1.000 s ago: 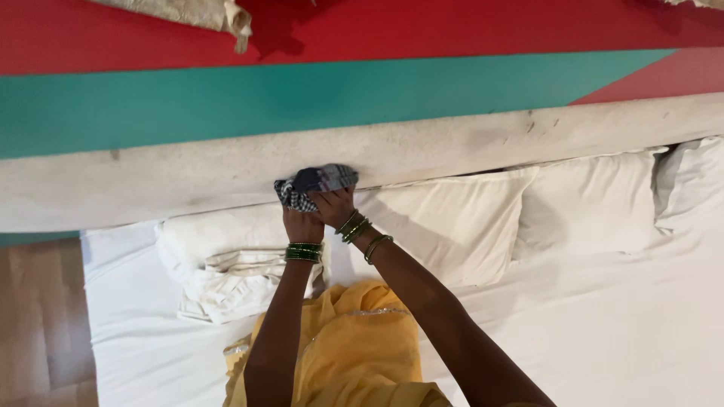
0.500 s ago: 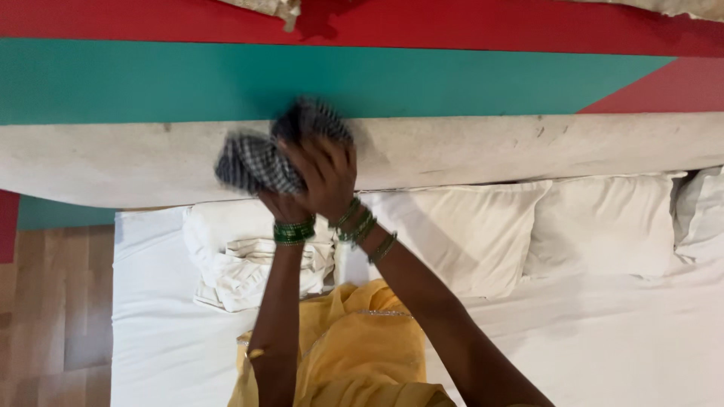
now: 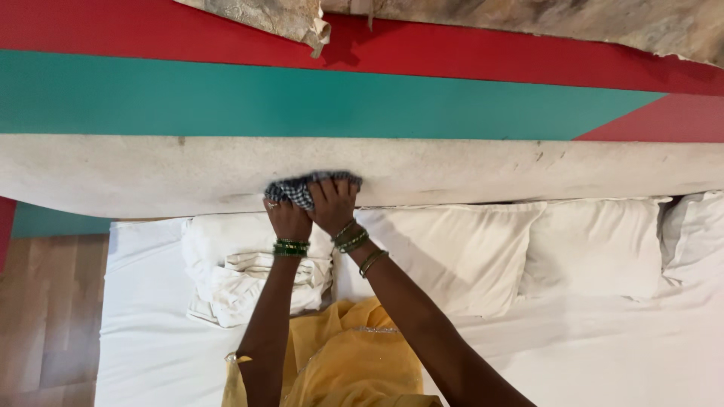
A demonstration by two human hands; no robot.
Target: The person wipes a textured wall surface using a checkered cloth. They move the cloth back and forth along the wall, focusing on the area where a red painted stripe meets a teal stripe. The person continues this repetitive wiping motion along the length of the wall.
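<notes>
While both arms reach up over the bed, the left hand (image 3: 286,218) and right hand (image 3: 333,205) press a bunched black-and-white checked cloth (image 3: 302,188) against the lower part of the pale padded headboard (image 3: 490,169). Left fingers are curled around the cloth's lower left edge; right fingers are spread flat over its top and right side. Green bangles (image 3: 291,247) circle the left wrist, below the headboard. Folded white linen (image 3: 249,283) lies directly under the headboard, left of the arms. White pillows (image 3: 467,256) line up along the headboard's base, right of the arms. Teal and red wall panels (image 3: 302,94) rise above the headboard. Yellow garment (image 3: 347,354) shows below the arms.
</notes>
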